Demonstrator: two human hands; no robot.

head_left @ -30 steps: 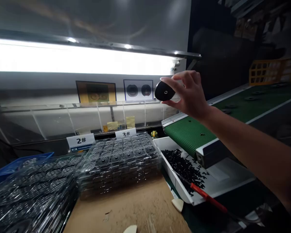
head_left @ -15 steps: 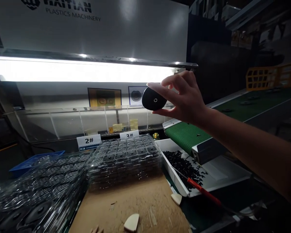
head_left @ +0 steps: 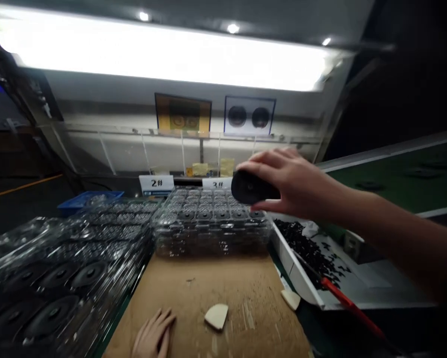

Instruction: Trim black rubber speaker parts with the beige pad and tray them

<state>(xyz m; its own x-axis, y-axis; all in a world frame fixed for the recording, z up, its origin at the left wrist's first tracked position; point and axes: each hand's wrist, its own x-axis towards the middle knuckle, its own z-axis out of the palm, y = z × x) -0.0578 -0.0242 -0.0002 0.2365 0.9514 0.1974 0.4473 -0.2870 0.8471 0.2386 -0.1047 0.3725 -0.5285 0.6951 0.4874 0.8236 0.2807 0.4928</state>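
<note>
Held up in front of the stacked trays, a round black plastic part (head_left: pixel 248 188) sits between the thumb and fingers of my right hand (head_left: pixel 283 181). My left hand (head_left: pixel 154 334) rests on the brown cardboard (head_left: pixel 193 293) at its lower left, fingers stretched out and holding nothing. A cream wedge-shaped piece (head_left: pixel 216 316) lies on the cardboard to the right of that hand. Behind the cardboard stands a stack of clear plastic trays (head_left: pixel 212 228), with black round parts in its front row of pockets.
More clear trays with black parts (head_left: pixel 59 273) fill the left side. On the right are a white bin (head_left: pixel 301 283) of small black pieces, a red-handled tool (head_left: pixel 352 303) and a green conveyor belt (head_left: pixel 395 181). A second cream piece (head_left: pixel 291 299) lies by the cardboard's right edge.
My right hand has lowered the black part from beside the lamp towards the trays. My left hand has come into view on the cardboard. The view has tilted downward.
</note>
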